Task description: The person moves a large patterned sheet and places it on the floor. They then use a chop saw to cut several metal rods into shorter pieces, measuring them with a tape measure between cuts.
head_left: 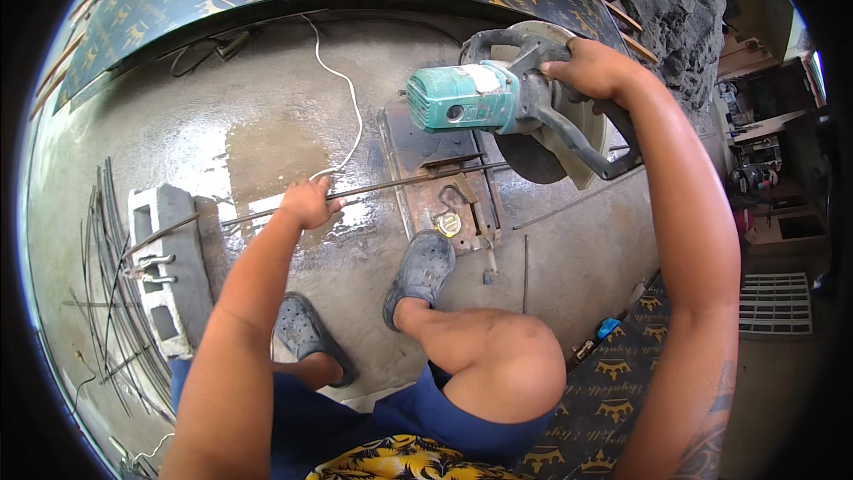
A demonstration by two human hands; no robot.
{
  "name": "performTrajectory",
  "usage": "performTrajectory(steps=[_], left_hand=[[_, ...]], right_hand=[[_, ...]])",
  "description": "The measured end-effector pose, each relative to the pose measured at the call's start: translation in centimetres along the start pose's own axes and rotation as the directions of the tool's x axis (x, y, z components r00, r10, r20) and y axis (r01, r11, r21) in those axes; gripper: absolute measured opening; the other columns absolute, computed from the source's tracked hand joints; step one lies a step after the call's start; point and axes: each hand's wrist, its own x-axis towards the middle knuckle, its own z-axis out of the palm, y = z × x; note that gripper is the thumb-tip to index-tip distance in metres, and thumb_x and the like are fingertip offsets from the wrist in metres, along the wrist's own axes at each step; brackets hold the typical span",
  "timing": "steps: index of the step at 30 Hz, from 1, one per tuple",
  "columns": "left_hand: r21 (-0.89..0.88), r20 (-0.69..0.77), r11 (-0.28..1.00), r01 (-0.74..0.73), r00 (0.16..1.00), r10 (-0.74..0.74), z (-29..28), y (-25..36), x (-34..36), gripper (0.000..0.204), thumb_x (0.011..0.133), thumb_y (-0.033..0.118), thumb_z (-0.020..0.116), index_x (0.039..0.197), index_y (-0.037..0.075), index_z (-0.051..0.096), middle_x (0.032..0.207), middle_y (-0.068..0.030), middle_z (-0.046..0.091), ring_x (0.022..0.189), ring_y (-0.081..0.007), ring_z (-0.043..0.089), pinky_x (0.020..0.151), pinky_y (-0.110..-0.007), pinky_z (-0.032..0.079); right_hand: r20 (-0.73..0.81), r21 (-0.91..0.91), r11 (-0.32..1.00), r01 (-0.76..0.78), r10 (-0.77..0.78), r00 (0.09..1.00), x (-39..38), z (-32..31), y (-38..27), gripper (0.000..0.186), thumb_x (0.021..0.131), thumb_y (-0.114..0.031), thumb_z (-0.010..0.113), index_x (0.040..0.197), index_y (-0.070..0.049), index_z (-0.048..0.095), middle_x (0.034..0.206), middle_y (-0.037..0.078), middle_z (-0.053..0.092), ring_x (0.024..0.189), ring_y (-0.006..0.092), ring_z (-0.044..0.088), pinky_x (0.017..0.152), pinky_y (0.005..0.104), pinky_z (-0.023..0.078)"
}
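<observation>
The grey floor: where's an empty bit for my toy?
Floor shows bare between the hollow block and the white cord, though it looks wet. Another patch lies right of the metal base, between a thin rod and the lower patterned board. It's crowded left, where rods lie beside the block, and mid-picture, with saw, base, tape measure and shoe bunched together.

The right hand [593, 69] grips a teal cut-off saw [444, 93]; the left hand [306, 203] holds a steel rod [378, 186] running over the saw's rusty metal base [422, 204]. A tape measure [448, 225] lies toward the base's near edge.
</observation>
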Motion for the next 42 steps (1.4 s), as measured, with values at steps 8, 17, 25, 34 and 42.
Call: performTrajectory(steps=[8, 17, 25, 34, 42], left_hand=[[-0.031, -0.038, 0.998, -0.055, 0.998, 0.054, 2.3, 1.7, 3.6, 0.045, 0.106, 0.05, 0.043, 0.113, 0.011, 0.064, 0.102, -0.017, 0.075, 0.098, -0.0372, 0.071, 0.084, -0.051, 0.056], [-0.136, -0.01, 0.989, 0.052, 0.999, -0.054, 2.7, -4.7, 1.5, 0.044, 0.103, 0.049, 0.052, 0.112, 0.009, 0.067, 0.106, -0.0193, 0.074, 0.103, -0.0398, 0.07, 0.089, -0.053, 0.053], [-0.072, -0.143, 0.996, 0.044, 0.988, -0.054, 4.7, -6.5, -1.4, 0.044, 0.105, 0.05, 0.047, 0.11, 0.008, 0.062, 0.109, -0.017, 0.072, 0.104, -0.037, 0.068, 0.09, -0.049, 0.054], [-0.011, -0.103, 0.994, 0.107, 0.989, -0.108, 5.1, -9.9, -3.9, 0.045, 0.106, 0.052, 0.044, 0.113, 0.01, 0.061, 0.111, -0.0161, 0.071, 0.106, -0.0373, 0.067, 0.091, -0.05, 0.053], [-0.075, -0.012, 0.986, 0.147, 0.989, -0.148, 5.3, -10.7, -3.0, 0.053, 0.104, 0.054, 0.048, 0.109, 0.004, 0.063, 0.109, -0.0236, 0.071, 0.104, -0.0424, 0.067, 0.09, -0.054, 0.052]], right_hand=[[0.351, 0.387, 0.889, -0.246, 0.104, 0.93, 1.9, -1.4, 3.4, 0.045, 0.1, -0.03, 0.067, 0.127, 0.003, 0.053, 0.092, 0.015, 0.069, 0.065, 0.0217, 0.07, 0.051, 0.0349, 0.06], [0.083, 0.316, 0.949, -0.012, -0.015, 0.996, 1.6, -0.3, 3.2, 0.049, 0.093, -0.03, 0.074, 0.125, 0.006, 0.061, 0.1, 0.013, 0.071, 0.081, 0.0188, 0.069, 0.074, 0.0362, 0.057], [0.12, 0.587, 0.805, -0.087, 0.019, 0.993, 0.8, 1.4, 4.2, 0.053, 0.1, -0.015, 0.061, 0.143, 0.005, 0.037, 0.081, 0.011, 0.067, 0.056, 0.0184, 0.066, 0.042, 0.0297, 0.051], [0.035, 0.588, 0.806, -0.076, 0.069, 0.997, -0.7, 3.2, 4.0, 0.062, 0.099, -0.019, 0.064, 0.148, 0.005, 0.034, 0.085, 0.01, 0.067, 0.058, 0.0164, 0.066, 0.045, 0.0286, 0.049], [-0.081, 0.547, 0.836, -0.037, 0.097, 0.992, -4.1, 6.9, 5.2, 0.069, 0.095, -0.027, 0.072, 0.146, 0.008, 0.042, 0.11, 0.014, 0.067, 0.079, 0.0174, 0.068, 0.069, 0.0314, 0.058]])
